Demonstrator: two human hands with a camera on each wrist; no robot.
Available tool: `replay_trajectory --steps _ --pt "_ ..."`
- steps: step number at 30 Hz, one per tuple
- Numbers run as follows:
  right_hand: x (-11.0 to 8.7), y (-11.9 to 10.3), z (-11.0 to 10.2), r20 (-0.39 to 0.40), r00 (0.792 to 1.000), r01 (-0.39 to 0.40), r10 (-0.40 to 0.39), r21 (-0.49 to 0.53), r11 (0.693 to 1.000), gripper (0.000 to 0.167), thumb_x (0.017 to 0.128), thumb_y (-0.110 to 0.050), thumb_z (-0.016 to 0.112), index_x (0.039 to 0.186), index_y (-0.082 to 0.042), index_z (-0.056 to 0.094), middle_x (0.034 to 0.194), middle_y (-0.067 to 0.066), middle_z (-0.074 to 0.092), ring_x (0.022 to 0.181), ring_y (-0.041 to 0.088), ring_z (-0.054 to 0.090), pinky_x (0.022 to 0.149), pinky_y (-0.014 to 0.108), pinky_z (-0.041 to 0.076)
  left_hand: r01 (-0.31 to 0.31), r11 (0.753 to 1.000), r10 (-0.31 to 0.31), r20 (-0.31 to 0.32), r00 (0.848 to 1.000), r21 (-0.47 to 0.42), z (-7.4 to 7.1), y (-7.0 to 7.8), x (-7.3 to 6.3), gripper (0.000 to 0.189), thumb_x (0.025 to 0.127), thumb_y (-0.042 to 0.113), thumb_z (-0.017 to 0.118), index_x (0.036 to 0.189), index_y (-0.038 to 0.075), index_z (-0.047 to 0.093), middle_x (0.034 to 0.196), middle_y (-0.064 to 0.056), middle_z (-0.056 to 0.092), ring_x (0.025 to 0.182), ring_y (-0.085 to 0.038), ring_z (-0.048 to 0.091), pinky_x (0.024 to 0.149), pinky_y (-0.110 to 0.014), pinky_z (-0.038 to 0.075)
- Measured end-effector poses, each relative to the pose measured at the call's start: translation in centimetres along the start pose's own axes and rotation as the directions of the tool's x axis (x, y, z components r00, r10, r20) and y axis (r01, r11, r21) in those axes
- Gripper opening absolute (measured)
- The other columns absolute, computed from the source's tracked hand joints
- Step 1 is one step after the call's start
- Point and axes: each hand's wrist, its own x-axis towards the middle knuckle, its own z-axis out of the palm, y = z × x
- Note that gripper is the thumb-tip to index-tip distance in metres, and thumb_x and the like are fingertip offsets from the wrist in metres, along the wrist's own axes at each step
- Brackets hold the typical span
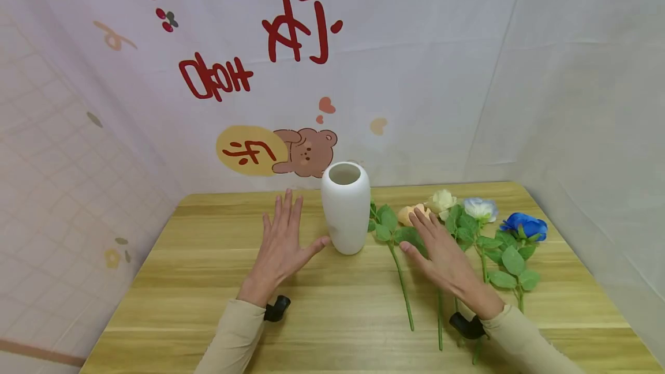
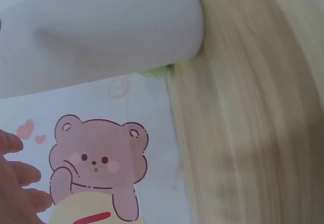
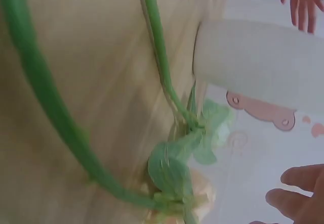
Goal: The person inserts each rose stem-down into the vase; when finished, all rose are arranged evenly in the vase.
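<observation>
A white vase (image 1: 347,212) stands upright on the wooden table, its mouth facing up. To its left is my left hand (image 1: 280,247), fingers spread and straight, holding nothing; the thumb points toward the vase. My right hand (image 1: 441,255) is over the flowers at the right, fingers extended and gripping nothing. Beneath and around it lie artificial flowers on long green stems: a peach flower (image 1: 408,216), a cream flower (image 1: 441,202), a pale blue-white flower (image 1: 480,209) and a blue flower (image 1: 526,227). In the right wrist view a green stem (image 3: 55,107) passes close to the camera.
The wooden table (image 1: 197,281) ends against a white backdrop (image 1: 415,74) with red characters and a cartoon bear (image 1: 309,154). Leaves and stems overlap on the right side. A black wrist camera (image 1: 277,309) sits on the left wrist, another (image 1: 466,326) on the right.
</observation>
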Motion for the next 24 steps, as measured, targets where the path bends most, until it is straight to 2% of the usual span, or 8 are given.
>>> replay_trajectory --steps 6,11,14,18,21,24 --pt "-0.5 -0.9 0.3 0.012 1.000 -0.026 0.024 0.116 0.993 0.068 0.107 -0.043 0.054 0.162 -0.007 0.035 0.165 0.019 0.033 0.150 0.047 0.029 0.115 0.071 0.030 -0.023 0.997 0.021 -0.020 1.000 -0.079 -0.7 0.6 0.6 0.109 0.090 0.069 0.064 0.167 0.009 0.015 0.174 -0.006 -0.002 0.159 -0.029 -0.005 0.124 -0.068 0.003" --pt "-0.6 -1.3 0.5 0.012 0.998 -0.065 0.064 0.182 0.981 0.063 0.107 -0.042 0.058 0.156 -0.005 0.044 0.154 0.023 0.048 0.136 0.047 0.049 0.105 0.067 0.045 -0.068 0.984 0.060 -0.051 0.997 -0.163 -1.4 1.0 1.4 0.110 0.091 0.073 0.060 0.167 0.008 0.015 0.174 -0.008 0.005 0.159 -0.030 0.002 0.125 -0.065 0.007" --pt "-0.6 -1.2 0.8 0.024 0.996 -0.089 0.085 0.251 0.964 0.058 0.105 -0.036 0.063 0.150 -0.001 0.050 0.145 0.023 0.056 0.127 0.045 0.058 0.098 0.061 0.053 -0.079 0.968 0.067 -0.058 0.996 -0.240 -1.9 1.3 2.0 0.109 0.091 0.071 0.061 0.167 0.008 0.016 0.174 -0.008 0.009 0.159 -0.032 0.007 0.126 -0.064 0.011" --pt "-0.4 -0.9 1.2 0.079 0.991 -0.126 0.104 0.348 0.929 0.051 0.103 -0.026 0.068 0.144 0.002 0.056 0.135 0.022 0.064 0.118 0.041 0.065 0.094 0.053 0.058 -0.039 0.935 0.033 -0.022 0.999 -0.352 -2.4 1.6 2.8 0.105 0.090 0.067 0.066 0.168 0.020 0.014 0.173 0.002 0.011 0.159 -0.027 0.012 0.124 -0.064 0.019" --pt "-0.2 -0.6 1.6 0.123 0.986 -0.149 0.111 0.371 0.917 0.046 0.103 -0.021 0.069 0.139 0.004 0.059 0.126 0.018 0.068 0.110 0.037 0.069 0.089 0.048 0.061 -0.016 0.908 0.017 -0.003 1.000 -0.420 -2.4 1.7 3.3 0.103 0.089 0.065 0.069 0.168 0.030 0.013 0.172 0.007 0.013 0.158 -0.025 0.016 0.121 -0.065 0.024" --pt "0.2 -0.2 1.9 0.164 0.981 -0.163 0.108 0.372 0.914 0.041 0.102 -0.018 0.069 0.136 0.005 0.062 0.118 0.014 0.071 0.105 0.033 0.071 0.084 0.043 0.062 -0.004 0.886 0.008 0.007 1.000 -0.463 -2.3 1.9 3.8 0.101 0.089 0.064 0.070 0.167 0.033 0.015 0.172 0.004 0.018 0.157 -0.027 0.020 0.121 -0.066 0.026"
